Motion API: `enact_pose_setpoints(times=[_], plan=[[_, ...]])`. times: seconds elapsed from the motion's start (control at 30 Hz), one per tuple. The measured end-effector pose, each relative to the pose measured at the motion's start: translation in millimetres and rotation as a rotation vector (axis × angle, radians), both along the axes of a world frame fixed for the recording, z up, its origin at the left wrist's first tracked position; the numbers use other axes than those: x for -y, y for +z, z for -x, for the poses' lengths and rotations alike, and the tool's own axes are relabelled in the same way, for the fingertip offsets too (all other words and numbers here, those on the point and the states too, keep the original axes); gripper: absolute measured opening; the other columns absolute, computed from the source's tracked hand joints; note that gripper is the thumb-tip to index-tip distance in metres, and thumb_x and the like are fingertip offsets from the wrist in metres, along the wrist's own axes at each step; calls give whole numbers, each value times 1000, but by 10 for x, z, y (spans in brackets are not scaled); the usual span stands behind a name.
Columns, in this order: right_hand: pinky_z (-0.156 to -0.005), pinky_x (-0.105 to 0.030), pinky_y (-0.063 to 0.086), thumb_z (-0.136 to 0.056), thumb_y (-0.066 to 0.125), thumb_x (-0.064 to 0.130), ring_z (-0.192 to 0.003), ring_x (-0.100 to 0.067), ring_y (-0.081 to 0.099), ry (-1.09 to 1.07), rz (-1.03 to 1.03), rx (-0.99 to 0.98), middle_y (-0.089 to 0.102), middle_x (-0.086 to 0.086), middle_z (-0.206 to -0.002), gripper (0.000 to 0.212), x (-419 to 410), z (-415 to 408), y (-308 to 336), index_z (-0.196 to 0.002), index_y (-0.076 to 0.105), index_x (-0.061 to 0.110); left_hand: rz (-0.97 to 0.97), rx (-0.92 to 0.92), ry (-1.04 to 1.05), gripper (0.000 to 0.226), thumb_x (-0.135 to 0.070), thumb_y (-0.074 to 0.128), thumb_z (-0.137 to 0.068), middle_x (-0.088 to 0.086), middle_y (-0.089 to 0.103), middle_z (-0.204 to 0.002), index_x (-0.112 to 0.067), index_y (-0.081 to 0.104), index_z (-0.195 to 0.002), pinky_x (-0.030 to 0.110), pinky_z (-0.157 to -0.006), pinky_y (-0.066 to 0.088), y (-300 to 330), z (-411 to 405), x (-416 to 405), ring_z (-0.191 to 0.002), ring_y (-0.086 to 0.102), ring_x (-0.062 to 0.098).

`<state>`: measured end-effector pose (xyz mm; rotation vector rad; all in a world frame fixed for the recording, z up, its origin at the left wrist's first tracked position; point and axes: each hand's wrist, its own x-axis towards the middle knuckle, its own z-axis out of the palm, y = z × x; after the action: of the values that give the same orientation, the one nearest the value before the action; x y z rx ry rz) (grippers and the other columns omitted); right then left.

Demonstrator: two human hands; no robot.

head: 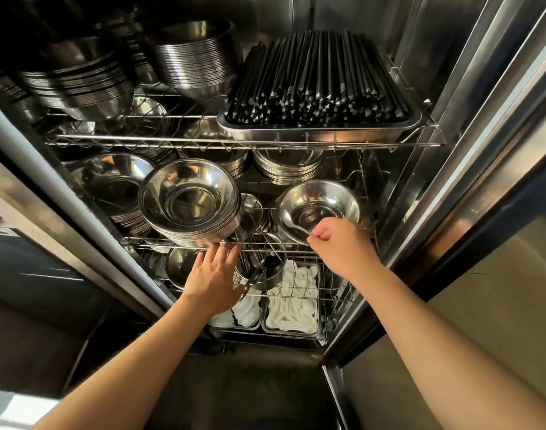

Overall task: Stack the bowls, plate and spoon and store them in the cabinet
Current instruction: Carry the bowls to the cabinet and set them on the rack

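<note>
An open steel cabinet with wire shelves fills the view. On the middle shelf a tall stack of steel bowls [188, 200] stands left of a single steel bowl [319, 209]. My right hand [339, 243] is closed on the handle of a spoon [296, 226] whose head lies inside that single bowl. My left hand [214, 274] is open, fingers spread, with its fingertips at the wire shelf edge [265, 250] just under the bowl stack. No plate can be told apart from the stacked steelware.
The top shelf carries a steel tray of black chopsticks [315, 88] and more bowl stacks [197, 60]. The bottom shelf has trays of white spoons [291, 302] and a small pot [262, 271]. The cabinet door frame [451, 150] stands at the right.
</note>
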<state>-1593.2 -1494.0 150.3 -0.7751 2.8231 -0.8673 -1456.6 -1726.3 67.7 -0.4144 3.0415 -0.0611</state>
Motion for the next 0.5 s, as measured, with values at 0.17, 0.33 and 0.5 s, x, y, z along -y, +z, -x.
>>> enact_pose_setpoints(times=[0.17,0.33,0.5], plan=[[-52,-12,41,-89,71,35,-61,12,63,135,88,253,70,17,-75,7,-53,-357,-110,-83,67,35,-8,7,12,95,-61,52,-87,9,22,-164,-18,7,-159,48,-122,20,7,5,-12,-151,16,31],[-55,-19,46,-89,68,35,-71,0,65,132,-22,372,66,17,-82,5,40,-479,-554,-92,67,31,-48,3,27,94,-58,52,-87,9,21,-164,-18,8,-159,48,-121,20,16,3,-12,-152,12,31],[-56,-26,47,-93,63,30,-63,-7,61,49,-90,459,62,8,-93,15,234,-368,-1017,-106,65,22,-67,14,30,93,-54,53,-88,10,20,-165,-17,7,-160,47,-122,20,47,7,-24,-152,11,31]])
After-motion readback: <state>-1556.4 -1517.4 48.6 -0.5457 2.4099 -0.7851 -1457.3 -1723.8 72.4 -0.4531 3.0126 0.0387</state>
